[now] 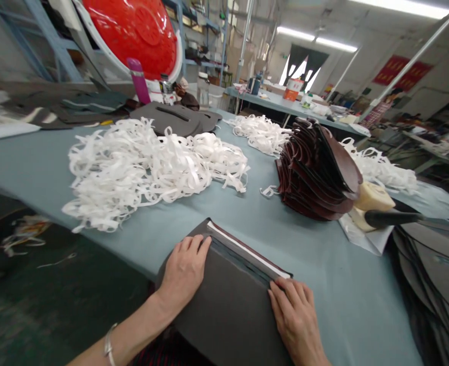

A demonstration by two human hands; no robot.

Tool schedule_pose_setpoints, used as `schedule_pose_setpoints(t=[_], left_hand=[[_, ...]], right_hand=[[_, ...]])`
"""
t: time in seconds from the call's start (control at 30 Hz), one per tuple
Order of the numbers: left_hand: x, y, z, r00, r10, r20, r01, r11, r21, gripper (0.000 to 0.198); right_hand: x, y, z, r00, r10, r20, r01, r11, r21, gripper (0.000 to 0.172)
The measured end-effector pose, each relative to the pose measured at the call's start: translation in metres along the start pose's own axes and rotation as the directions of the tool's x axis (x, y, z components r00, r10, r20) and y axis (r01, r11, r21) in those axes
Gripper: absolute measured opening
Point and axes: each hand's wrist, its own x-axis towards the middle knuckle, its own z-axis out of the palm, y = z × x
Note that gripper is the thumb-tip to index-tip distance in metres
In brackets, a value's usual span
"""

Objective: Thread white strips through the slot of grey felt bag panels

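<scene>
A dark grey sheet-like panel (232, 305) lies at the table's near edge and reaches down towards my lap. Along its far edge runs a white strip (249, 249) beside a narrow slot with a dark brown border. My left hand (185, 267) presses on the panel near the strip's left end, fingers bent and close together. At the opposite end, my right hand (295, 310) grips the panel's right side with its fingertips by the slot. Both thumbs are largely hidden. Beyond the panel stands a stack of dark brown curved pieces (316, 173).
Heaps of white ribbon strips (152, 173) cover the blue-grey table (361, 305) ahead. Grey slotted panels (179, 117) lie behind them. On the right are a yellowish block (375, 197), a black-handled tool (392, 218) and stacked dark panels (434, 269). A purple bottle (138, 81) stands back left.
</scene>
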Motion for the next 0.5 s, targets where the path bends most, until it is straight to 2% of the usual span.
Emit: schedule_pose_setpoints(t=[0.2,0.37,0.5], left_hand=[[0.002,-0.004,-0.003,0.996,0.074,0.046,-0.074,0.997,0.001,0.042],[0.013,-0.013,-0.003,0.994,0.111,0.023,-0.109,0.991,-0.08,0.035],[0.03,-0.021,-0.005,0.965,0.261,0.037,-0.254,0.958,-0.132,0.031]], right_hand=[[-0.008,0.012,0.002,0.994,-0.105,-0.021,0.105,0.994,-0.012,0.02],[0.001,0.019,0.006,0.981,-0.188,-0.036,0.185,0.98,-0.071,0.021],[0.016,0.033,0.019,0.968,-0.248,-0.048,0.244,0.966,-0.086,0.023]])
